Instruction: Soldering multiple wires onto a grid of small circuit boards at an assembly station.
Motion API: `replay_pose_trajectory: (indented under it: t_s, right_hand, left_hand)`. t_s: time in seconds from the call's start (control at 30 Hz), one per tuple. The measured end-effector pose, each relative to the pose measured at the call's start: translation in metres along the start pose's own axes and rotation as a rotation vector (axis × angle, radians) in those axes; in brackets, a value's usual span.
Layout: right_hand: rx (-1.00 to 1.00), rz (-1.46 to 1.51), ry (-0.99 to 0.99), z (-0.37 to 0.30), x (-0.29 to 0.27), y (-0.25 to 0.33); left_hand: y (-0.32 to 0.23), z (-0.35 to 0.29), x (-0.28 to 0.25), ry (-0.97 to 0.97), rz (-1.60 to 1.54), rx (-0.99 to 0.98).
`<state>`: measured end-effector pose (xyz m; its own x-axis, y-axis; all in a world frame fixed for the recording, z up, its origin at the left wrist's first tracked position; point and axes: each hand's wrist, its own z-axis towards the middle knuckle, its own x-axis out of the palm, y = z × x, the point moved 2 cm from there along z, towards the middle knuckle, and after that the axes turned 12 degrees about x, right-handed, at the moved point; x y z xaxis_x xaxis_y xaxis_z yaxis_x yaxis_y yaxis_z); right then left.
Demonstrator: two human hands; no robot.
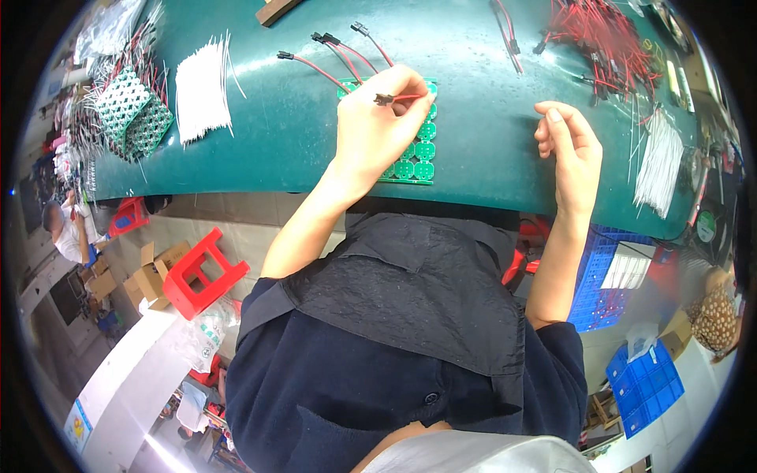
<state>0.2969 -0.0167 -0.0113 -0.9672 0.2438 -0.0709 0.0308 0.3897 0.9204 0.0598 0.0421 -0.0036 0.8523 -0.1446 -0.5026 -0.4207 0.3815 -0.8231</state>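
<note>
A green circuit board panel (424, 150) of small rounded boards lies on the table in front of me. Over its left part is my left hand (371, 126), thumb and forefinger pinched on a short red-and-black wire lead (406, 97) with a black connector. Several more wire leads (315, 66) run out from the panel's far side, their black connectors pointing away from me. My hand hides where they meet the boards. To the right, my right hand (574, 154) is raised near the table's front edge, fingers loosely curled and apart, with nothing visible in it.
The green table (473, 150) holds a bundle of white wires (202, 91) and stacked wired boards (130, 114) at left. A red wire pile (603, 43) and more white wires (659, 162) lie at right. A red stool (205, 276) and blue crates (645, 386) stand below.
</note>
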Motion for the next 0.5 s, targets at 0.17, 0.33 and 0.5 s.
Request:
replay_pose_trajectory:
  t_s: [0.17, 0.33, 0.5]
  right_hand:
    - [-0.014, 0.002, -0.003, -0.0005, 0.0004, -0.0009]
    - [-0.025, -0.004, -0.006, -0.0003, 0.0014, -0.0012]
    - [-0.024, -0.002, -0.008, 0.0003, 0.0026, -0.0016]
  left_hand:
    - [0.0008, -0.0015, 0.001, -0.03, 0.028, 0.057]
    - [0.0013, -0.0018, 0.0008, -0.046, 0.023, 0.077]
    - [0.0029, -0.0012, 0.0038, -0.1, 0.04, 0.146]
